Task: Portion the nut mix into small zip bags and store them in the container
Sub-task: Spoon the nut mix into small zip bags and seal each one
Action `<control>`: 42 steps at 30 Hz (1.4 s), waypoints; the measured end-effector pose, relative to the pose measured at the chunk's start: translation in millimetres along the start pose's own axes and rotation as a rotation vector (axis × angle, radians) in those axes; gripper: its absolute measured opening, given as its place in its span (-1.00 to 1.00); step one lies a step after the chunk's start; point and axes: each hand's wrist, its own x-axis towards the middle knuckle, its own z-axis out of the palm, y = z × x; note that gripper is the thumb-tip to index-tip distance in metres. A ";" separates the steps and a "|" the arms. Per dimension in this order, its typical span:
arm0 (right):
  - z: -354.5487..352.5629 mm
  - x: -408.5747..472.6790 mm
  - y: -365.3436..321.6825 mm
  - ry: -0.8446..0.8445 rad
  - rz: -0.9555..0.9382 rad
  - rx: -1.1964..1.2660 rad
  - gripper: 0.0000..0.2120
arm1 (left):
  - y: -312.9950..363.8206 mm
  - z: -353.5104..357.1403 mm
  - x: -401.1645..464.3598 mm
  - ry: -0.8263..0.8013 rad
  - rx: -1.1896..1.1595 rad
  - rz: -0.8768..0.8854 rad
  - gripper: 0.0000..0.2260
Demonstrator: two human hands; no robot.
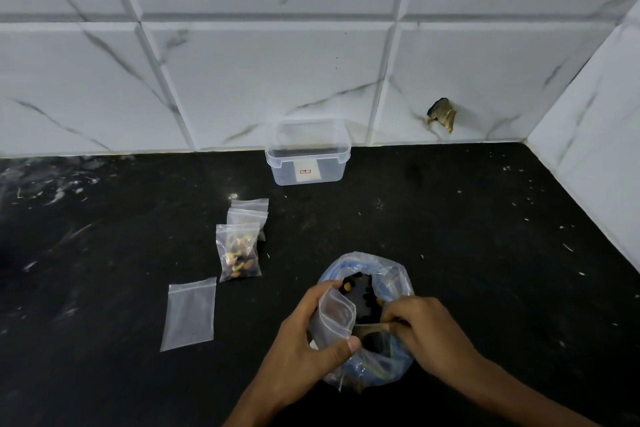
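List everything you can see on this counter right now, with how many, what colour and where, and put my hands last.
container: one, clear, no lid, by the back wall.
filled zip bags: one with nuts in front; two more overlapped behind it, contents unclear.
empty zip bag: one, clear, flat, front left.
nut mix bag: one, clear bluish, open, front centre.
small zip bag: one, clear, held open over the nut mix bag.
counter: black, speckled.
wall: white marbled tiles, one chipped hole at right.
left hand: holds the small zip bag.
right hand: pinching at the bag mouth.
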 end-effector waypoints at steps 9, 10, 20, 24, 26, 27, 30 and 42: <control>1.7 29.5 -9.5 -0.152 0.116 0.135 -0.88 | -0.6 4.6 -0.3 0.001 -0.013 -0.007 -0.45; 1.7 31.8 -10.2 -0.154 0.124 0.139 -0.87 | -0.6 3.8 -0.2 0.005 -0.017 -0.011 -0.45; -12.1 45.8 -8.9 -0.144 0.256 0.264 -0.89 | -0.2 -3.3 3.1 0.055 0.009 -0.005 -0.49; -25.5 42.0 -3.0 -0.111 0.302 0.352 -0.88 | 1.0 -5.2 4.0 0.055 0.038 -0.017 -0.45; -32.2 39.2 -0.4 -0.101 0.334 0.405 -0.88 | 1.6 -5.1 3.6 0.062 0.062 -0.006 -0.45; -36.0 37.9 1.2 -0.090 0.344 0.435 -0.88 | 2.5 -4.7 3.2 0.065 0.077 0.000 -0.46; -51.4 32.8 2.9 -0.081 0.370 0.527 -0.85 | 6.9 -4.7 2.6 0.069 0.105 -0.014 -0.46; -121.8 1.5 -32.9 0.090 0.198 0.586 -0.86 | 31.2 -6.5 24.9 0.295 0.631 0.093 -0.28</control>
